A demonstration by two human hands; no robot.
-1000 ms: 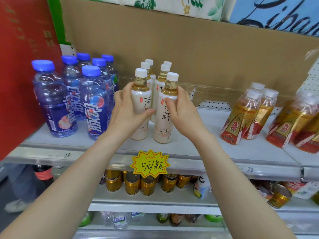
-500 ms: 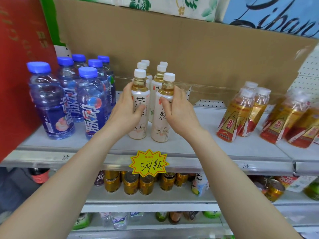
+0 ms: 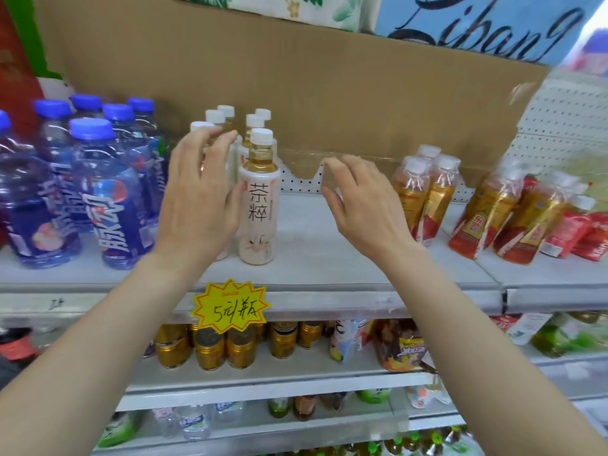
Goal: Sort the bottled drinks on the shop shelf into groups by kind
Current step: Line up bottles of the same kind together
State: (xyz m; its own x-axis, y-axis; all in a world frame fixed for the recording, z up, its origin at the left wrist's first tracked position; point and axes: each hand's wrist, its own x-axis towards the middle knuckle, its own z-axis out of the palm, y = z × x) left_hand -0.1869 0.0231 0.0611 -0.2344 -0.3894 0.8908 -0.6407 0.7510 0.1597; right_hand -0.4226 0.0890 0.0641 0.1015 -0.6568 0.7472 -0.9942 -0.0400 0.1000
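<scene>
Grip, left hand (image 3: pixel 197 199): wide, fingers straight and slightly spread, nothing held. The palm stands in front of the front-left bottle of the tea group. Contact cannot be told.
Grip, right hand (image 3: pixel 362 205): wide, fingers loosely bent, empty. It hovers over the bare grey metal shelf (image 3: pixel 329 264), between the tea group and the wrapped amber bottles, apart from both.
Tea group: cream-labelled plastic tea bottles with white caps (image 3: pixel 260 205), upright at mid-shelf, in two rows running back toward the brown cardboard backing (image 3: pixel 296 77).
Blue group: clear plastic bottles with blue caps and dark blue labels (image 3: pixel 108 205), upright, clustered at the shelf's left end, just beside the left hand.
Amber group: shrink-wrapped amber bottles with red-and-gold labels (image 3: pixel 427 199), right of the right hand. Similar packs (image 3: pixel 513 218) farther right, leaning.
Front edge: yellow starburst paper price tag (image 3: pixel 230 307), below the tea group.
Lower shelf: gold metal cans (image 3: pixel 210 350).
</scene>
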